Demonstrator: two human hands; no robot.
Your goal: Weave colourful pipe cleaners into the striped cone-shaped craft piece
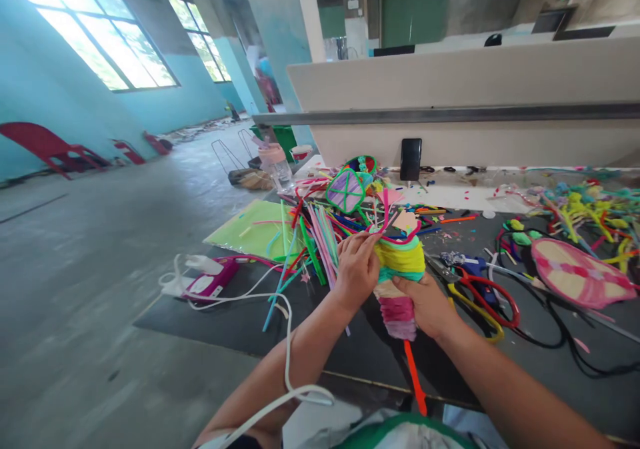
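Note:
A striped craft piece [400, 259], seemingly wound with fuzzy pipe cleaners, hangs over the table's near side. Its bands run yellow, teal, cream, magenta and lilac, and an orange strip [414, 376] sticks out below. My right hand [427, 302] grips its right side, thumb across the front. At its upper left edge, my left hand [357, 266] has fingers pinched on a pink pipe cleaner [386, 212], which curves along the top of the piece. Part of that pipe cleaner is hidden by the fingers.
Red- and yellow-handled scissors [483, 296], a glue gun [470, 262] and a pink oval craft [580, 272] lie right. Ahead are loose pipe cleaners [323, 236] and a phone [411, 159] against the partition. A white cable [287, 342] crosses my left forearm; a power strip [210, 282] lies left.

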